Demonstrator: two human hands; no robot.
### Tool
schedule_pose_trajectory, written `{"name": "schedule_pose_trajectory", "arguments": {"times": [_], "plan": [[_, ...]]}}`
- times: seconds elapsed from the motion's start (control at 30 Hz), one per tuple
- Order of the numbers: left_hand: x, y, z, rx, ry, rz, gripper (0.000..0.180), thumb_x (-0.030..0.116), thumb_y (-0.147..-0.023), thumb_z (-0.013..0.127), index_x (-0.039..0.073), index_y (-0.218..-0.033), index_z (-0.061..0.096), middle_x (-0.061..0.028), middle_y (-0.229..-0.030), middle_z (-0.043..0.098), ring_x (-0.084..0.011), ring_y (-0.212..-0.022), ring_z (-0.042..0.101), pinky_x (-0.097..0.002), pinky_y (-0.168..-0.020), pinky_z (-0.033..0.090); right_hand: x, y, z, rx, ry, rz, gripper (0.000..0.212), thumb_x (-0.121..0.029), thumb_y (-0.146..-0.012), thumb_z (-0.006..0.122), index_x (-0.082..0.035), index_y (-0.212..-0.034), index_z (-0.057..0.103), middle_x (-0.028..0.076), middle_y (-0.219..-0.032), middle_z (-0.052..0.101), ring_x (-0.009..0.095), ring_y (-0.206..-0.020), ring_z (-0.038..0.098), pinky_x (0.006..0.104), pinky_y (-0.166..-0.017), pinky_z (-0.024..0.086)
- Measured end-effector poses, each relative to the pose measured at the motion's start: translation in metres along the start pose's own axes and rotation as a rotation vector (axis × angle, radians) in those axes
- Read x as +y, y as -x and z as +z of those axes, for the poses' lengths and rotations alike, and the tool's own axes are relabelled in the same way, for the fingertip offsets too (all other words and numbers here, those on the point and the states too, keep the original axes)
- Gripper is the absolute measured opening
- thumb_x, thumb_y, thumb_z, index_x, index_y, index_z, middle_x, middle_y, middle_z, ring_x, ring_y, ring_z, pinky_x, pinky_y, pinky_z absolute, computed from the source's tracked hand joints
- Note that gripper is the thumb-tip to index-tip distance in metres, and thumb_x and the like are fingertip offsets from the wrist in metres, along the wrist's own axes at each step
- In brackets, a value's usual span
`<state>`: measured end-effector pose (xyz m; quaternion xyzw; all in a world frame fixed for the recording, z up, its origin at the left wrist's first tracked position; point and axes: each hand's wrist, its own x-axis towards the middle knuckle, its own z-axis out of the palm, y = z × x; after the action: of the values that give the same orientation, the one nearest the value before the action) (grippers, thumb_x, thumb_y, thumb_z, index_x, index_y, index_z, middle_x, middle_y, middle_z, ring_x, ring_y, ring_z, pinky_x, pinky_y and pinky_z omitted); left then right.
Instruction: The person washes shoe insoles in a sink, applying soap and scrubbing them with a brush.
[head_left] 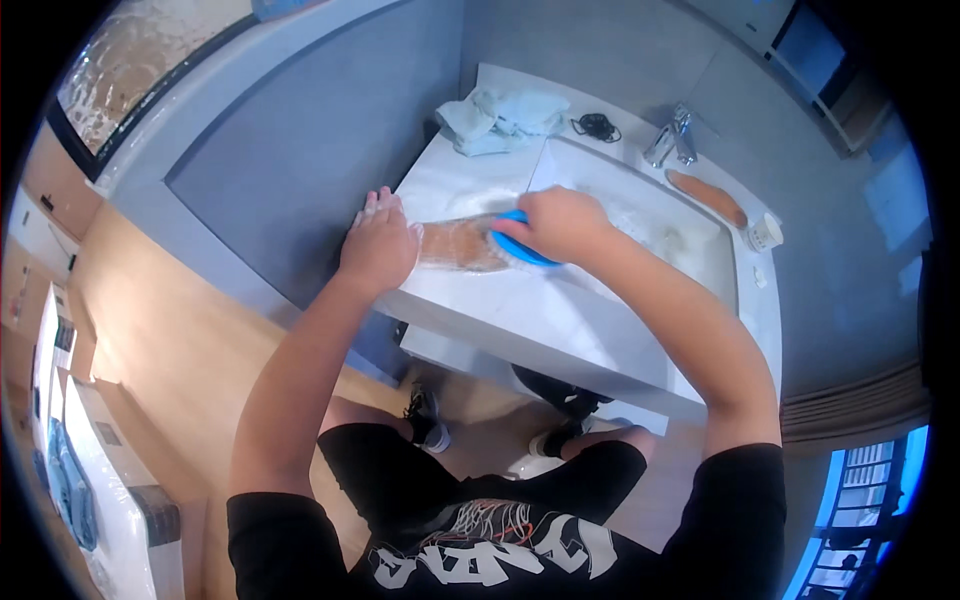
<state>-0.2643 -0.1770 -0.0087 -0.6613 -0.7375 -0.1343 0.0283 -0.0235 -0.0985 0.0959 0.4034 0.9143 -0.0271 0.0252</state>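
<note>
A wet brown insole (455,246) lies flat on the white countertop, with suds around it. My left hand (382,245) lies flat at its left end, fingers stretched out and holding it down against the counter. In my right hand (562,222) is a blue scrub brush (530,254), its pale bristles against the insole's right end. The fingers are closed round the brush's back, hiding part of it. A second brown insole (708,197) rests on the sink's far right ledge, beside the faucet.
Right of the insole is a white sink basin (730,262) with foam in it. A chrome faucet (670,140), black laces (597,126), a pale green cloth (500,118) and a white cup (765,232) stand along the back. A grey partition (320,130) borders the left.
</note>
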Motion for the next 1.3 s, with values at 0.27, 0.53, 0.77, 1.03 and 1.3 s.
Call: {"name": "schedule_pose_trajectory", "arguments": {"times": [0.27, 0.53, 0.77, 1.03, 1.3], "plan": [[0.001, 0.002, 0.008, -0.021, 0.012, 0.026, 0.056, 0.033, -0.101, 0.046, -0.008, -0.14, 0.044, -0.0277, -0.154, 0.036, -0.0414, -0.146, 0.032, -0.0471, -0.119, 0.026, -0.035, -0.019, 0.009, 0.162, -0.03, -0.09, 0.056, -0.063, -0.093, 0.053, -0.011, -0.089, 0.074, 0.015, -0.089, 0.073, 0.036, -0.087, 0.07, 0.0459, -0.073, 0.057], [0.003, -0.004, 0.004, -0.002, -0.009, -0.004, 0.057, 0.031, -0.1, 0.048, -0.006, -0.143, 0.043, -0.0276, -0.153, 0.038, -0.0399, -0.144, 0.035, -0.0459, -0.119, 0.028, 0.073, 0.03, 0.022, 0.182, -0.058, 0.096, 0.057, -0.059, -0.095, 0.054, -0.005, -0.086, 0.072, 0.019, -0.086, 0.071, 0.038, -0.079, 0.068, 0.0487, -0.068, 0.054], [-0.007, 0.005, 0.021, 0.144, 0.04, 0.028, 0.038, 0.025, -0.095, 0.056, -0.002, -0.122, 0.058, -0.0246, -0.137, 0.055, -0.0411, -0.124, 0.053, -0.0473, -0.104, 0.043, 0.161, 0.07, 0.056, 0.146, -1.865, 0.297, 0.045, -0.046, -0.103, 0.051, -0.008, -0.123, 0.062, 0.007, -0.107, 0.072, 0.022, -0.093, 0.07, 0.0404, -0.082, 0.057], [0.031, 0.012, -0.021, 0.146, -0.09, 0.136, 0.03, 0.03, -0.086, 0.068, 0.002, -0.091, 0.058, -0.0181, -0.094, 0.058, -0.0385, -0.091, 0.056, -0.0493, -0.08, 0.046, 0.238, 0.095, 0.065, 0.287, -1.042, 0.505, 0.045, -0.046, -0.095, 0.061, -0.004, -0.111, 0.065, 0.013, -0.095, 0.073, 0.029, -0.092, 0.07, 0.0416, -0.074, 0.057], [0.102, -0.036, -0.019, 0.121, -0.011, 0.29, 0.038, 0.037, -0.08, 0.074, 0.003, -0.074, 0.059, -0.017, -0.089, 0.06, -0.039, -0.086, 0.058, -0.0503, -0.075, 0.048, 0.266, 0.106, 0.101, 0.169, -0.34, 0.628, 0.045, -0.041, -0.092, 0.064, -0.007, -0.12, 0.062, 0.023, -0.122, 0.065, 0.034, -0.113, 0.064, 0.0439, -0.094, 0.052]]}}
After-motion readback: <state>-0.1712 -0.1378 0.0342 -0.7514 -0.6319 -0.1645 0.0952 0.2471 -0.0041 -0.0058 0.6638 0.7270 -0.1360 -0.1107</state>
